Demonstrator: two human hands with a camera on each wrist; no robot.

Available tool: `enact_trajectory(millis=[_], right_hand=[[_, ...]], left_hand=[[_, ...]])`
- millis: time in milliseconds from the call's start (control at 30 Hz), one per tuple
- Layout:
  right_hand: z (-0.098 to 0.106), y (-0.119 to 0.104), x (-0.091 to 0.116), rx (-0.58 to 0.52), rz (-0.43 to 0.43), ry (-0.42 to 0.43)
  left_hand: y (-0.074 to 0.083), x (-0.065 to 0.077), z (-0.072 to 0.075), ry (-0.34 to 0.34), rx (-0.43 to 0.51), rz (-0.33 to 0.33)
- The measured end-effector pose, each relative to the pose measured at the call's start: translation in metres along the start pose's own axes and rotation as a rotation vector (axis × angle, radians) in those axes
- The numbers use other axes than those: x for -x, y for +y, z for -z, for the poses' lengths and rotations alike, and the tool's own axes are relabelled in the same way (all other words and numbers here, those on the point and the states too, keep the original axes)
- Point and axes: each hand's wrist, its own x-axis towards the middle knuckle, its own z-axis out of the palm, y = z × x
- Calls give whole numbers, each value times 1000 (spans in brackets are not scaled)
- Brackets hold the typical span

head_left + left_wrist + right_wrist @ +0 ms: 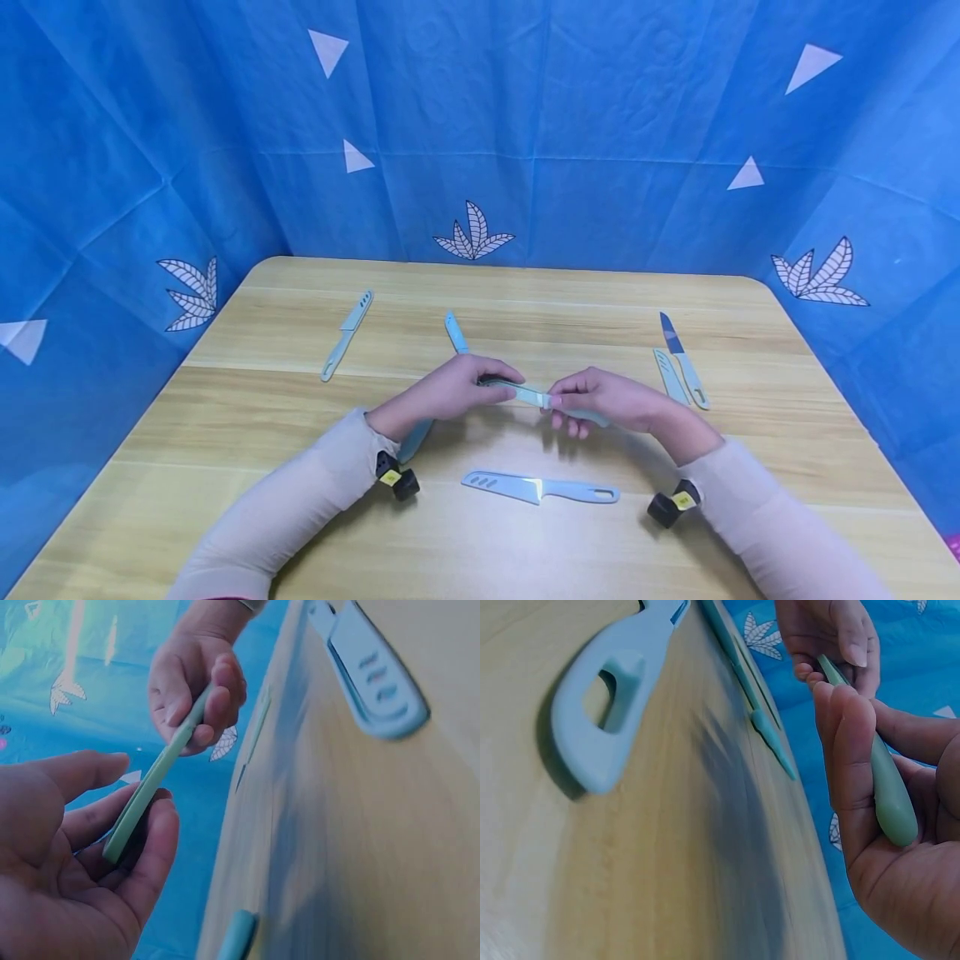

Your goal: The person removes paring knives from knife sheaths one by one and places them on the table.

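Both hands hold one pale green sheathed knife (pixel 528 395) above the middle of the table. My right hand (pixel 611 398) grips its handle (pixel 894 796), thumb and index finger close to where handle and sheath meet. At the other end, my left hand (pixel 461 387) has its fingers curved around the sheath (pixel 135 812), with the thumb on the opposite side. Below the hands lies a pale blue sheathed knife (pixel 540 487), handle to the right. A blue handle (pixel 455 332) shows beyond the left hand, and a blue-green piece (pixel 415 440) shows below that wrist; the hand hides what is between.
On the wooden table (pixel 247 392), another sheathed knife (pixel 347 336) lies at the far left. At the right, an unsheathed knife (pixel 685 362) with a dark blade lies beside a loose sheath (pixel 670 375). A blue patterned curtain (pixel 465 100) surrounds the table's back and sides.
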Motion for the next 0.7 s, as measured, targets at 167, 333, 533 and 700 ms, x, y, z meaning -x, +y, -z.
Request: enact_trajectory(millis=[167, 333, 533, 700], right_hand=[[-2, 2, 1, -10, 18, -6], [-4, 2, 0, -23, 35, -9], [-5, 3, -2, -40, 43, 2], [-5, 3, -4, -40, 54, 10]], left_hand=[[-4, 1, -1, -20, 247, 84], [-7, 2, -4, -5, 410, 117], [-10, 3, -9, 36, 583, 165], [-12, 4, -13, 93, 722, 208]])
